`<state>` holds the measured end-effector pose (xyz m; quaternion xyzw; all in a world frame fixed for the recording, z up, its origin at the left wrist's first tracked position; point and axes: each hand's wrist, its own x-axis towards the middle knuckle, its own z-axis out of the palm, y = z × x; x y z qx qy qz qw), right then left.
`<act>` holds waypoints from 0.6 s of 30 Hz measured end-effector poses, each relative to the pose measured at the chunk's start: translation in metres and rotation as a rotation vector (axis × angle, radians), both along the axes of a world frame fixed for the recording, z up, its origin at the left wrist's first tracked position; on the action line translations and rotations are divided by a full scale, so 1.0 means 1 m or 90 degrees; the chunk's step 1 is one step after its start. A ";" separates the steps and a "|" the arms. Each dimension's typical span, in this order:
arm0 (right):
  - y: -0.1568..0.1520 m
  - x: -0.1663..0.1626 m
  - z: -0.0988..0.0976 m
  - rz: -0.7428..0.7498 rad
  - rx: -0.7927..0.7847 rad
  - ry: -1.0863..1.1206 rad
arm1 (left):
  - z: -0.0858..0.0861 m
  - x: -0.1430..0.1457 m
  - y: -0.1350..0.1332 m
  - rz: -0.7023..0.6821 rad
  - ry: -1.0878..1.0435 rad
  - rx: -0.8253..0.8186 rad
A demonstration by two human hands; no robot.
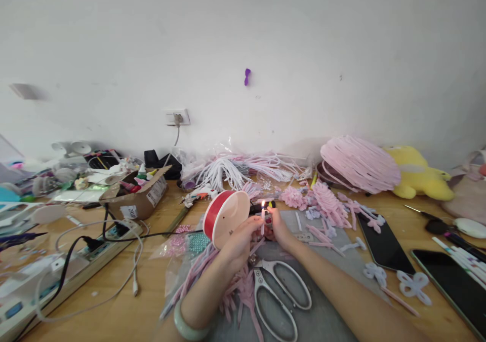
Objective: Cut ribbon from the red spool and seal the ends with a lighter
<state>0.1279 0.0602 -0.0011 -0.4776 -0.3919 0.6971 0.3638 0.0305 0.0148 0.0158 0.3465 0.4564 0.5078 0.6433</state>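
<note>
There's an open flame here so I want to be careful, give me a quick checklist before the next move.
1. Flame lit at the strip's tip: ok.
2. Left hand grips the red ribbon spool and the strip: ok.
3. Right hand holds the lighter: ok, though the lighter is mostly hidden.
4. Fingers clear of the flame: cannot tell, they look close.
5. Loose pink strips close behind the flame: not ok.
6. Scissors lie flat on the grey mat: ok.
</note>
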 end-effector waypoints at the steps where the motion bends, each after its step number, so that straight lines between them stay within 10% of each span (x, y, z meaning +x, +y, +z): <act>1: 0.001 0.000 -0.001 0.001 0.004 -0.010 | -0.002 0.000 0.001 0.002 0.001 0.010; 18: 0.002 0.001 0.000 0.028 -0.018 -0.030 | 0.011 0.001 -0.005 -0.029 0.043 -0.030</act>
